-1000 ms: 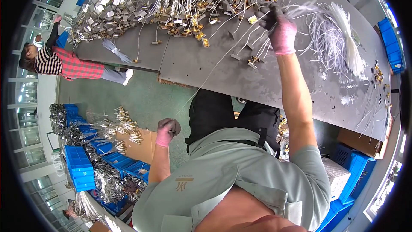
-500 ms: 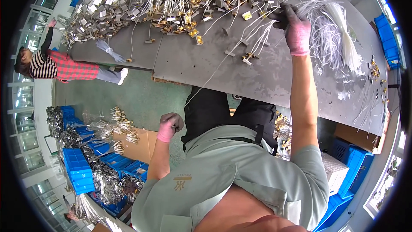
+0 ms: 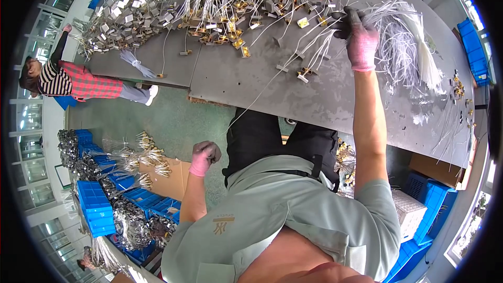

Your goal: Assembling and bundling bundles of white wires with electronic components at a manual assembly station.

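My right hand (image 3: pixel 358 39), in a pink and dark grey glove, reaches out over the grey table. Its fingers are closed on a bunch of white wires (image 3: pixel 326 40). Metal and yellow end pieces (image 3: pixel 304 75) on those wires hang toward the near side of the tabletop. Just right of this hand lies a large bundle of thin clear-white ties (image 3: pixel 423 55), partly loose and tangled. My left hand (image 3: pixel 205 153), gloved alike, hangs in front of the table's near edge with the fingers curled and nothing visible in them.
A heap of wires with metal blocks (image 3: pixel 128 18) covers the table's far left, beside wires with yellow pieces (image 3: pixel 228 29). A small tied bundle (image 3: pixel 135 63) lies near the edge. Blue crates (image 3: pixel 96 207) stand at lower left. Another person (image 3: pixel 84 79) stands at the left.
My left hand has risen slightly. The right hand stays on the wires with only a small shift, and the whole view has moved a little.
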A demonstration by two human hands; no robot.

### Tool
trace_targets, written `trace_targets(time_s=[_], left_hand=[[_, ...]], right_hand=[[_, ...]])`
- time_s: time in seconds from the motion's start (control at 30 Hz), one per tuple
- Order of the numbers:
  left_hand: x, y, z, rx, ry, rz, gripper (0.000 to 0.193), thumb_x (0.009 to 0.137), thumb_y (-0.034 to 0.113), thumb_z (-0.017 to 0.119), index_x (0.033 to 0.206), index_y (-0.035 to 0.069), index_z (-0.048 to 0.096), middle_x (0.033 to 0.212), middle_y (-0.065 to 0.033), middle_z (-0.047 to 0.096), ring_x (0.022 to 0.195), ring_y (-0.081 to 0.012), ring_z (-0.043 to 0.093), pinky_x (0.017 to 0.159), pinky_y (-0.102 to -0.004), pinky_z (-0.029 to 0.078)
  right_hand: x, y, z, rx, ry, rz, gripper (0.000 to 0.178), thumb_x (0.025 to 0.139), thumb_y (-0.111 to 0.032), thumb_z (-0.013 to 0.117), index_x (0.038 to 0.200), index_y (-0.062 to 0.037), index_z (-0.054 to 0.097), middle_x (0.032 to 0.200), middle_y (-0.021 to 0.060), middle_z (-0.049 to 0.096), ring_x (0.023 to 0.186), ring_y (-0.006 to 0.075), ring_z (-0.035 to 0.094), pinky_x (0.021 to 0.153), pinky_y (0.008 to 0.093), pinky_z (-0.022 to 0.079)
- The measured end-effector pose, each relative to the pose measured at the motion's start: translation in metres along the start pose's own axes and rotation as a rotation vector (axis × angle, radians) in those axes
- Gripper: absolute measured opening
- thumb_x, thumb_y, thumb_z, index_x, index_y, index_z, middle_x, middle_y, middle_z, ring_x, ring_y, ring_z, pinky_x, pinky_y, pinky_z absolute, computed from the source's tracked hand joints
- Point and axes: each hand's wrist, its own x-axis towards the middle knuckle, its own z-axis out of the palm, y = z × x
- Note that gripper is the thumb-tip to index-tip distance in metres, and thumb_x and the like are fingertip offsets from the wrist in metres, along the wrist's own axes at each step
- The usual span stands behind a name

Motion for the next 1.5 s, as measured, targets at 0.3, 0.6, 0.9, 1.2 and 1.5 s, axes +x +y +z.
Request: trace_targets(time_s=[0.3, 0.6, 0.9, 1.2, 1.5], left_hand=[[0.001, -0.009, -0.004, -0.135, -0.065, 0.027, 0.038, 0.086, 0.020, 0.051, 0.055, 0.005, 0.036, 0.049, -0.0094, 0.043, 0.042, -0.0160, 0.038, 0.042, -0.0295, 0.028], [0.030, 0.035, 0.064, -0.059, 0.069, -0.029, 0.046, 0.096, 0.039, 0.039, 0.063, 0.007, 0.044, 0.050, -0.0064, 0.046, 0.040, -0.0136, 0.039, 0.039, -0.0270, 0.030], [0.093, 0.081, 0.096, 0.163, -0.083, 0.033, 0.026, 0.091, 0.027, 0.055, 0.085, 0.001, 0.055, 0.057, -0.0061, 0.055, 0.043, -0.0099, 0.046, 0.042, -0.0231, 0.035], [0.047, -0.009, 0.076, 0.697, -0.066, 0.213, 0.025, 0.083, 0.030, 0.059, 0.089, 0.007, 0.067, 0.087, -0.0166, 0.066, 0.084, -0.0372, 0.062, 0.075, -0.0442, 0.049], [0.031, -0.009, 0.067, 0.716, 0.051, 0.375, 0.021, 0.087, 0.024, 0.058, 0.093, 0.004, 0.065, 0.088, -0.0142, 0.066, 0.087, -0.0338, 0.062, 0.077, -0.0420, 0.049]], right_hand=[[-0.026, 0.008, 0.014, -0.091, -0.227, 0.278, 0.031, 0.094, -0.025, 0.057, 0.106, 0.0031, 0.061, 0.087, 0.0113, 0.070, 0.068, 0.0145, 0.066, 0.056, 0.0221, 0.048], [-0.035, 0.026, 0.009, -0.194, -0.144, 0.246, 0.027, 0.092, -0.027, 0.061, 0.099, -0.0023, 0.069, 0.068, -0.0016, 0.058, 0.056, 0.0048, 0.051, 0.050, 0.0208, 0.037], [-0.067, 0.043, 0.032, -0.628, -0.116, 0.017, 0.029, 0.090, -0.031, 0.065, 0.089, -0.0023, 0.067, 0.059, -0.0024, 0.054, 0.055, 0.0046, 0.047, 0.048, 0.0239, 0.038], [-0.153, 0.103, 0.007, -1.153, -0.525, -0.024, 0.028, 0.080, -0.002, 0.055, 0.107, -0.0008, 0.061, 0.098, 0.0229, 0.064, 0.093, 0.0420, 0.060, 0.078, 0.0434, 0.050], [-0.128, 0.097, 0.034, -0.300, -0.386, 0.366, 0.026, 0.093, -0.021, 0.057, 0.102, 0.0030, 0.065, 0.081, 0.0063, 0.066, 0.070, 0.0138, 0.063, 0.061, 0.0252, 0.050]])
